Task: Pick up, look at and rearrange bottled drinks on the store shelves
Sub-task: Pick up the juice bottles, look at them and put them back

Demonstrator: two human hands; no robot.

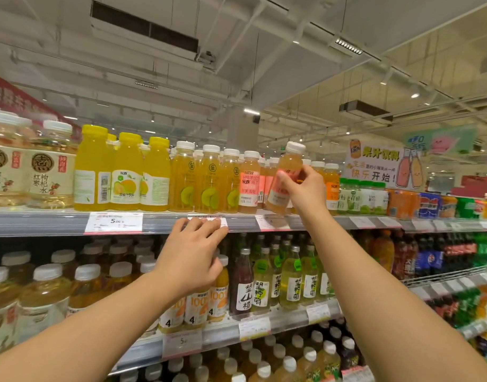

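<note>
Store aisle, top shelf [57,220] at head height. The right hand [305,188] grips a peach bottle [288,172] around its middle, cap tilted up and right, base just above the shelf edge. The left hand [192,255], fingers straight, rests on the shelf rail, lower left.

A: Right hand [305,188] grips a pale orange bottle [285,180], white cap, tilted, above the top shelf's front edge [319,223].
B: Left hand [194,252]?
A: Fingers lie on that front edge, over a price tag [209,220].
</note>
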